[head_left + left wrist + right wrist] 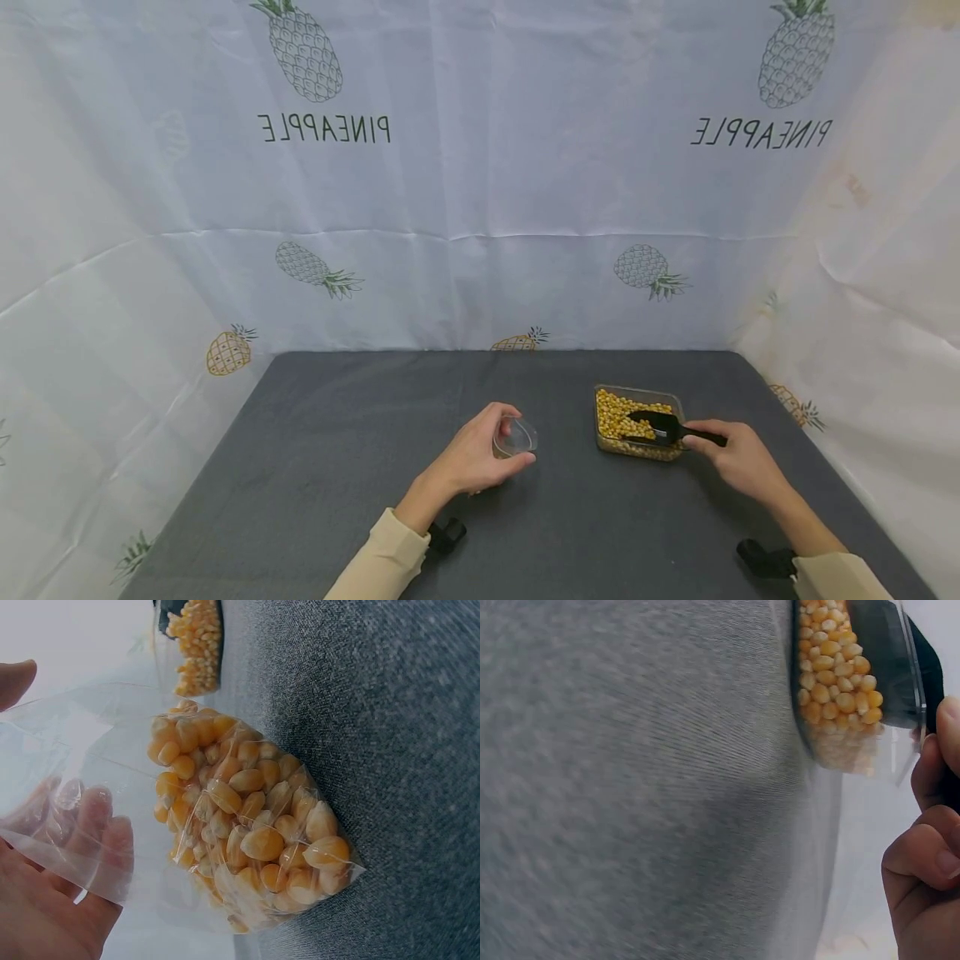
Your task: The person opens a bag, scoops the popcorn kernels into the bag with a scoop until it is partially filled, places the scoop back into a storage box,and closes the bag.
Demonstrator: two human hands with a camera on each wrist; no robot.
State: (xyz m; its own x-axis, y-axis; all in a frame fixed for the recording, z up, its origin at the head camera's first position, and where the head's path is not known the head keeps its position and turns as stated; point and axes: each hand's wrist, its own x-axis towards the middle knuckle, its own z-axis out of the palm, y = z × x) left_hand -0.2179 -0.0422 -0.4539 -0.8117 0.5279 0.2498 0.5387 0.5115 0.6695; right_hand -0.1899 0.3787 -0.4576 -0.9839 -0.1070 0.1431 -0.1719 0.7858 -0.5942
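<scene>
My left hand [474, 458] holds a clear plastic bag [251, 825] by its mouth, the thumb spread apart from the fingers so the mouth gapes. Yellow corn kernels [262, 844] fill the lower part of the bag, which sits at the grey table surface. On the right, my right hand [742, 464] grips the handle of a black scoop [665, 427]. The scoop's blade lies among more corn kernels [836, 682] in a clear rectangular container [637, 390]. Part of the handle is hidden by the fingers in the right wrist view.
A dark grey tabletop [330, 467] lies under everything. White curtains [480, 183] with pineapple prints stand behind it and along both sides. Black wrist straps [447, 536] show below the cream sleeves [386, 558].
</scene>
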